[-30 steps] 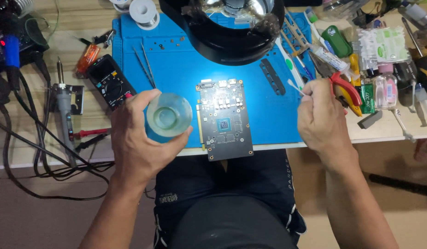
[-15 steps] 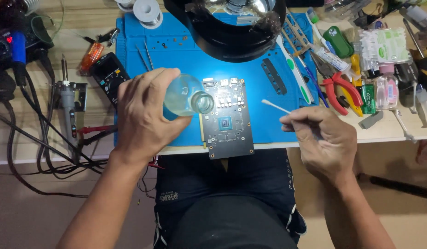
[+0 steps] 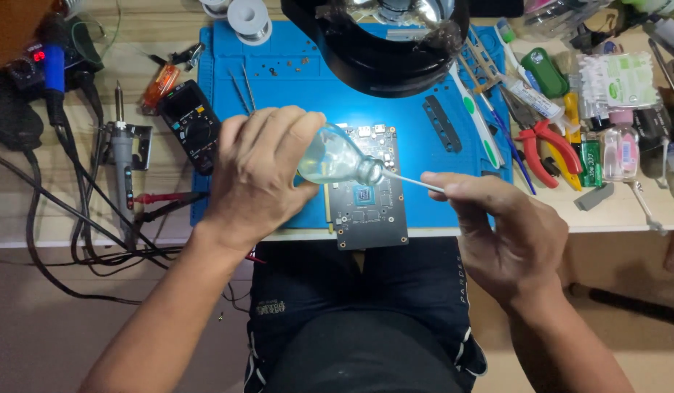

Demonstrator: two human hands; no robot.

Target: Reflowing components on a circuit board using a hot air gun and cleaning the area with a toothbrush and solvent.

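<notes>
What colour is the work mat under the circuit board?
The work mat is bright blue, clearest in the head view, under the dark circuit board.

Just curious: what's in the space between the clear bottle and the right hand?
In the head view, only a thin cotton swab spans it, from the right hand into the bottle mouth, above the circuit board.

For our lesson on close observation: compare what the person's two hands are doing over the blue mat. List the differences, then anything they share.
The left hand wraps a clear bottle in a full grip, tipped on its side; the right hand pinches a thin swab stick between its fingertips. The left hand lies back-up over the blue mat; the right sits at the table's edge. Both meet at the bottle's mouth, above the circuit board.
</notes>
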